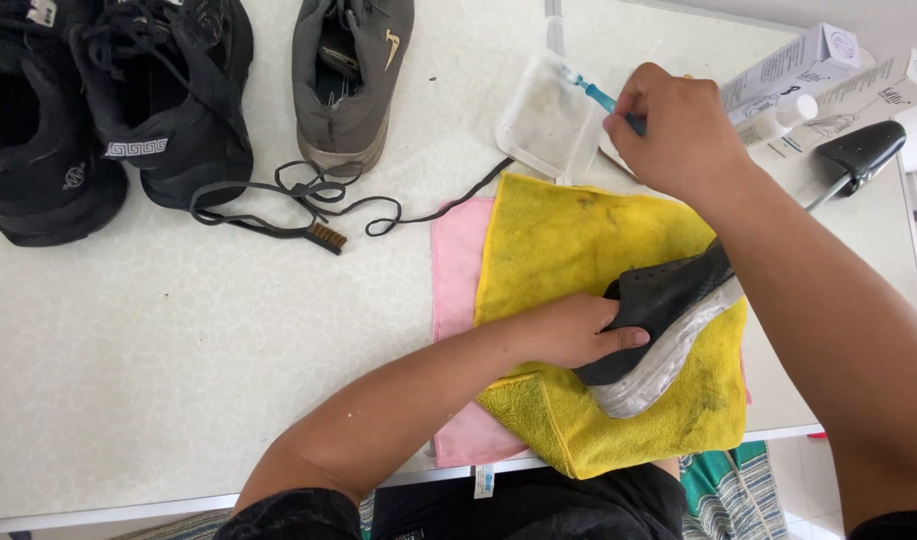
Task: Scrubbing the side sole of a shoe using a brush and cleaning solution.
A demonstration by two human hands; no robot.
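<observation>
Presently: left hand point(569, 335) fingers clamped on black shoe point(669, 300); right hand point(679, 130) fingers closed around toothbrush point(591, 90), bristles over clear tray point(549, 125), contents unclear.

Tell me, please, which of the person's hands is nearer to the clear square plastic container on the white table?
The right. The right hand, holding a blue toothbrush, is beside the clear square plastic container, the bristles over it. The left hand grips the black shoe on the yellow cloth.
</observation>
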